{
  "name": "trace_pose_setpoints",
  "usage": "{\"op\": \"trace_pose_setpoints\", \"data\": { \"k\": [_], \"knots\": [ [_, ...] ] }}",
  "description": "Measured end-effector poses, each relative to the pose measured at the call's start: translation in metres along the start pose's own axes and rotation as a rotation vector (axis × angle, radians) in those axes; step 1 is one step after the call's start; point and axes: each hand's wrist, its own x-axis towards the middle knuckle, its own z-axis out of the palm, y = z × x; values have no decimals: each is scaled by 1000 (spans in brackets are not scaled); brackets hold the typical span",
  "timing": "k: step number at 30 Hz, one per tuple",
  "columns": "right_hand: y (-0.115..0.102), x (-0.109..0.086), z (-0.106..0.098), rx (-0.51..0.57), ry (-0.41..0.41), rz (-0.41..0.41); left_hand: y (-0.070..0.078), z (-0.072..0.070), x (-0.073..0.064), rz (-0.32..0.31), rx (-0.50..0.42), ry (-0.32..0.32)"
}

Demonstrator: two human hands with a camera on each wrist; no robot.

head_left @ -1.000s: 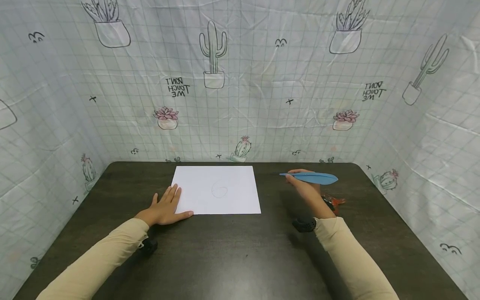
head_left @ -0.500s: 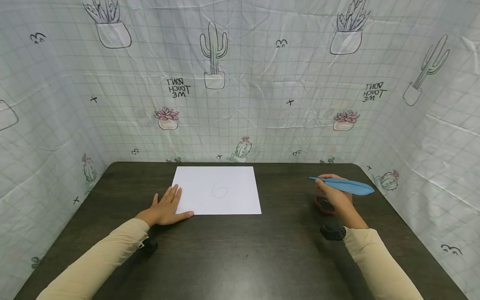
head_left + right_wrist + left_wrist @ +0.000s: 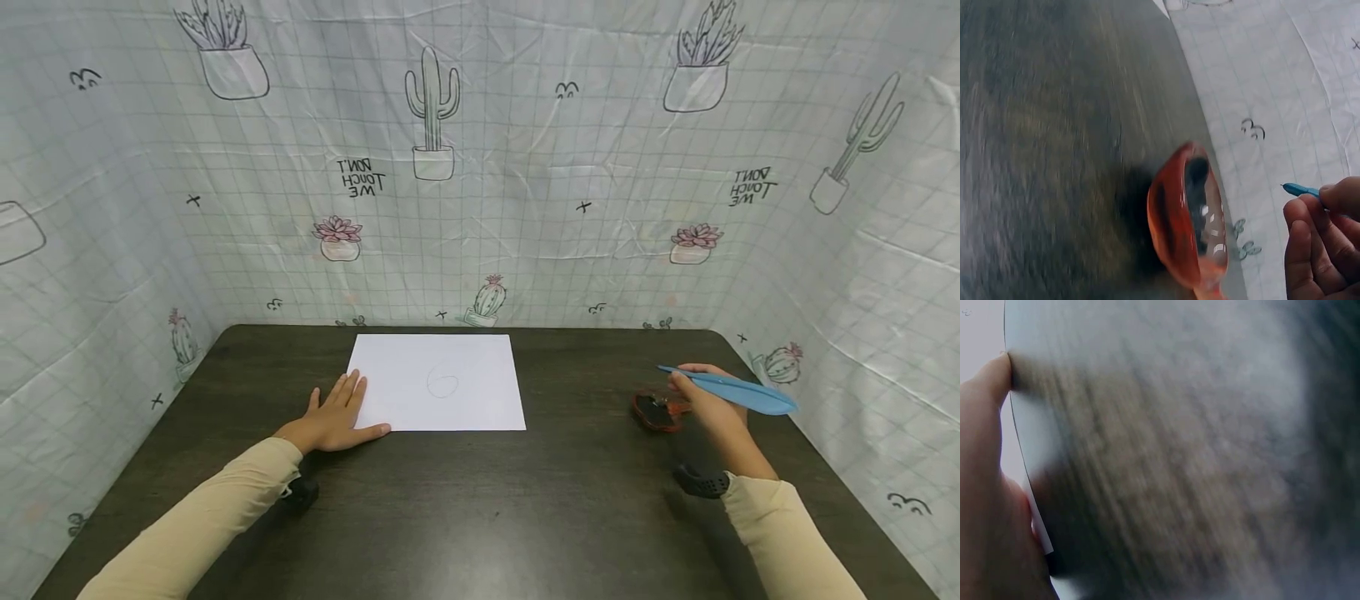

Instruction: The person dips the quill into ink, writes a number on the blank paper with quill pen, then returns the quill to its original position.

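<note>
My left hand (image 3: 333,417) lies flat with spread, straight fingers on the left edge of a white sheet of paper (image 3: 480,371). A faint, thin line shaped like a 6 is drawn on the sheet. In the left wrist view the thumb (image 3: 988,378) rests at the paper's edge. At the right side of the table my right hand (image 3: 712,412) pinches a blue feather pen (image 3: 757,397) between thumb and fingers, its tip pointing left. Just left of that hand sits an orange-red, dark-centred dish (image 3: 656,413) with a handle; the right wrist view shows its glossy bowl (image 3: 1172,219).
The dark wooden table (image 3: 450,500) has a back edge that meets a white curtain (image 3: 510,225) printed with cacti; it also hangs along both sides. A black band (image 3: 701,482) is on the right wrist.
My right hand has moved right and slightly toward me with the feather pen, uncovering more of the orange-red dish. The left hand and the paper have stayed in place.
</note>
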Motion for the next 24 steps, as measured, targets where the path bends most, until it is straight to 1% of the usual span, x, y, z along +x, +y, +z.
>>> {"op": "trace_pose_setpoints", "data": {
  "k": [3,7,9,13,14,19,22,24],
  "knots": [
    [6,1,-4,-5,24,-27,-1,1,1,-4,4,-1],
    [13,2,-7,52,31,-82,1,-1,0,-9,1,-10],
    [15,3,-9,56,27,-102,4,-4,-3,-6,-10,-14],
    [18,2,-12,-7,15,-130,8,-6,-6,3,-16,-9],
    [19,2,-13,-26,12,-132,8,-6,-7,11,-31,-4],
    [19,0,-14,-96,-5,-162,7,-5,-7,8,-22,-15],
    [21,0,-13,-133,1,-211,3,-3,-4,-2,0,-10],
    [22,0,-11,-98,15,-267,0,-1,-1,-10,13,-5]
  ]
}}
